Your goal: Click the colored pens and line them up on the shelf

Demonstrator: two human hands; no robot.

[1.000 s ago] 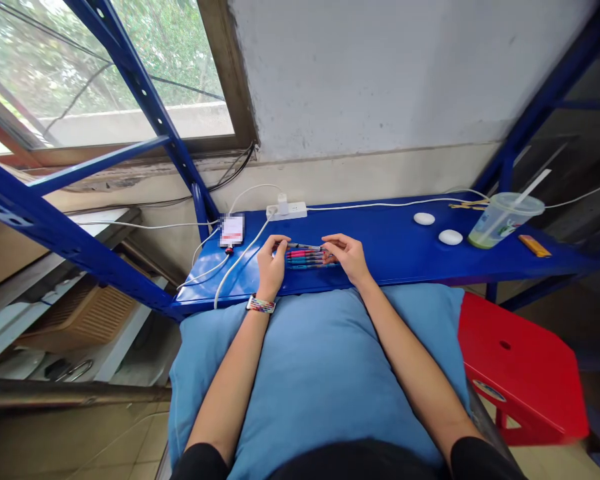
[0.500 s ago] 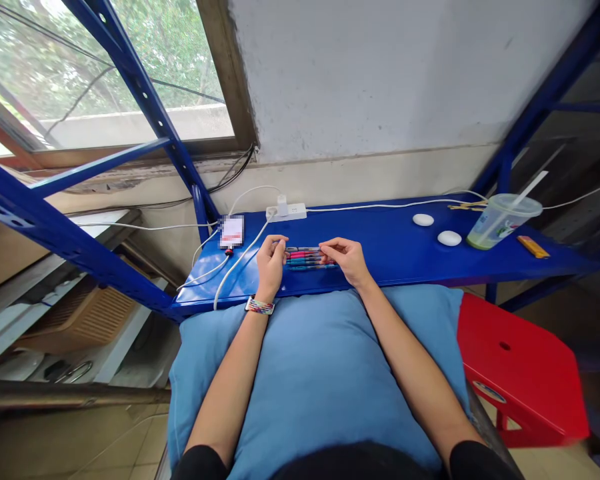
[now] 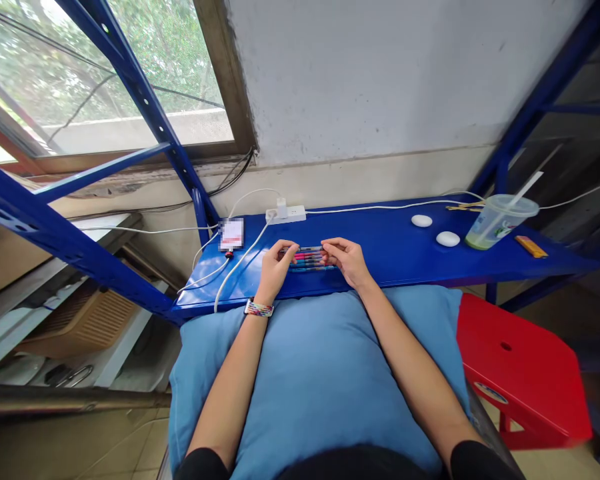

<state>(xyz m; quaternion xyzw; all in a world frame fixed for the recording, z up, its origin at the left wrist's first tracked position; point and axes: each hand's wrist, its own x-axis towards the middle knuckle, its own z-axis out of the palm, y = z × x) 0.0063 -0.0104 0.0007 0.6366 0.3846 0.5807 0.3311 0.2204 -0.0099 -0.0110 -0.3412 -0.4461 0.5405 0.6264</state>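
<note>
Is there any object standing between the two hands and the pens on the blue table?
Nothing visible does: the left hand and right hand are at opposite ends of the farthest pen. The thick white cable lies outside, left of both.

Left forearm [image 3: 226, 387] and right forearm [image 3: 411, 360] extend forward, converging, with left grip [image 3: 275, 268] and right grip [image 3: 347, 261] near each other but apart, fingers [image 3: 284, 245] curled, each in a thumb-to-finger pinch, tips facing inward.

Pens [image 3: 307, 256] partly hidden by right hand [image 3: 347, 261]; phone screen [image 3: 231, 234] (pixelated) unreadable.
</note>
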